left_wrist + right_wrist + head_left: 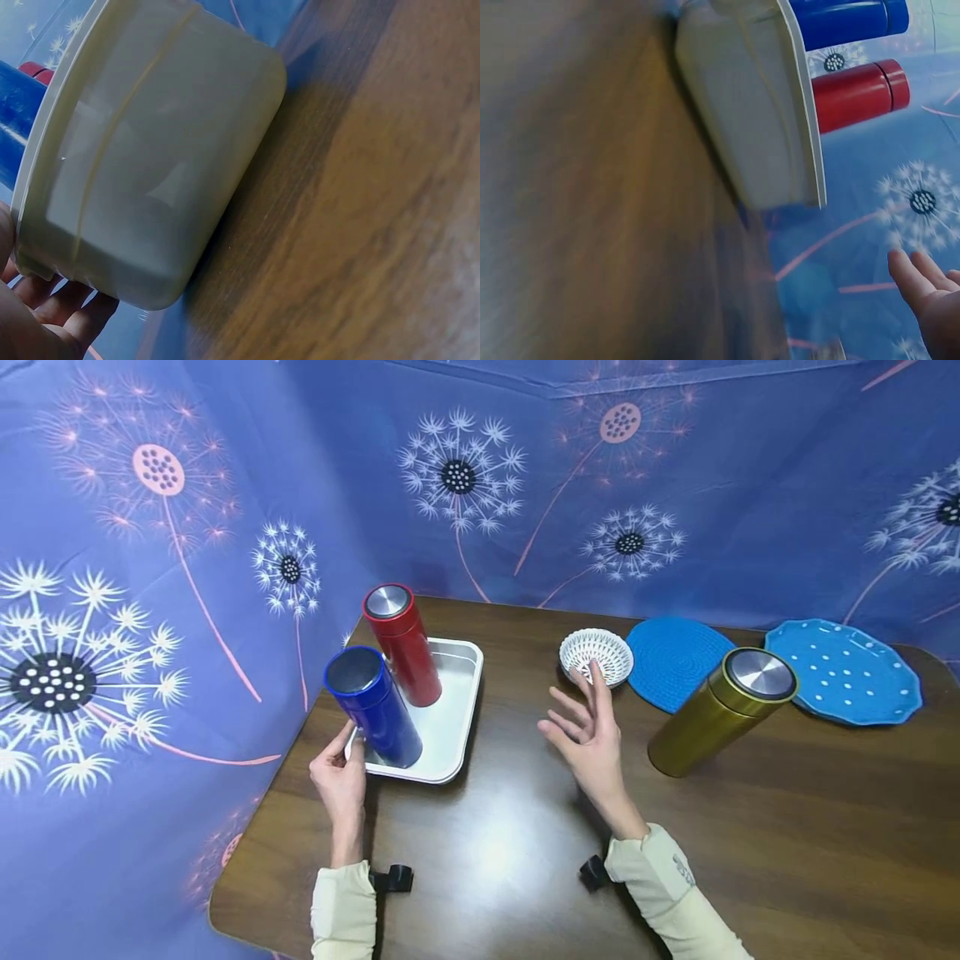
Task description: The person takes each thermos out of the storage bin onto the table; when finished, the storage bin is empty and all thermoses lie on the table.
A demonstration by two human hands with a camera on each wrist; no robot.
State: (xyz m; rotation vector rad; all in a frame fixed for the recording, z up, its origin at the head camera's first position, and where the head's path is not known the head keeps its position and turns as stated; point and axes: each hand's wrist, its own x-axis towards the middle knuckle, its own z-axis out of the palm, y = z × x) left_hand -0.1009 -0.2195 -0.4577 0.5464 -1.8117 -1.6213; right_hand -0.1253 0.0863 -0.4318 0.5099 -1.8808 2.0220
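Note:
At the left of the table stands a white tray (pixel 457 718) with raised sides, holding a red flask (pixel 408 656) and a blue flask (pixel 382 718), both upright. My left hand (pixel 341 777) grips the tray's near left corner, thumb over the rim; in the left wrist view its fingers (pixel 64 304) curl under that rim. My right hand (pixel 592 743) is held over the table with spread fingers and holds nothing. It overlaps the front of a small white woven bowl (pixel 573 652) in the head view. To its right a gold flask (pixel 697 727) stands upright.
Behind the gold flask lies a round blue woven mat (pixel 671 660), and a blue plate with white dots (pixel 847 672) is at the far right. A blue curtain (pixel 360 460) printed with dandelions hangs along the table's back and left edges.

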